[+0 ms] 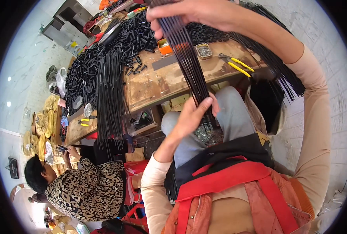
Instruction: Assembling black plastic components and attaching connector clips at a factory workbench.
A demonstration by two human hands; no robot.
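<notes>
A bundle of thin black rods [185,58] slants in front of me, from above the workbench down to between my knees. Near its lower end my left hand [195,113] is closed round it, thumb on top. My right hand [185,13] is closed about the upper part at the top edge of the view, where the rods run partly out of sight. Some blur shows on the rods near that hand. Behind the bundle, an orange box [164,46] and a small clear tray of small metal parts [203,51] stand on the wooden workbench [142,91].
Pliers with yellow handles [238,64] lie on the bench at right. Black plastic parts [91,62] are heaped at left, beside more black rods [111,93]. Another rod bundle [275,66] overhangs the right edge. A co-worker [87,189] sits at my left, holding a tool.
</notes>
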